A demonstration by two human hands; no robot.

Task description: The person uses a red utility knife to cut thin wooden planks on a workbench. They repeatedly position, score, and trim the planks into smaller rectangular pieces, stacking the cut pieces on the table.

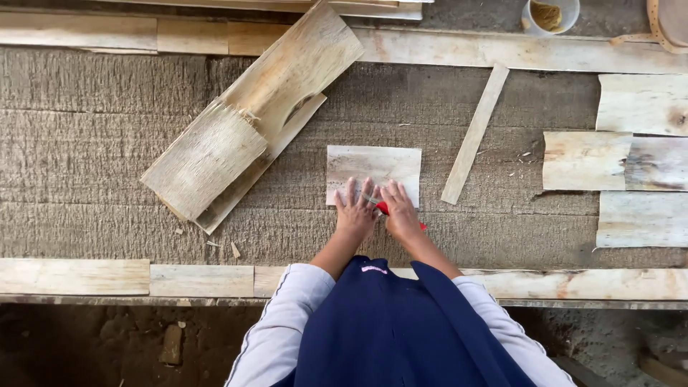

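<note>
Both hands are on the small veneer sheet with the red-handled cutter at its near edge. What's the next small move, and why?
Probably draw the red-handled cutter along the near edge of the small veneer sheet, away from the left hand. That hand lies flat, pinning the sheet, and the right hand already holds the tool there. The blade itself is hidden.

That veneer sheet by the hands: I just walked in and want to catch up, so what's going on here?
A person leans over a rough grey workbench. The left hand presses flat on the near edge of a small rectangular veneer sheet, while the right hand holds a red-handled cutting tool against that edge. A narrow wood strip lies just to the right, a pile of larger veneer pieces to the left, and trimmed sheets sit at the far right.
</note>
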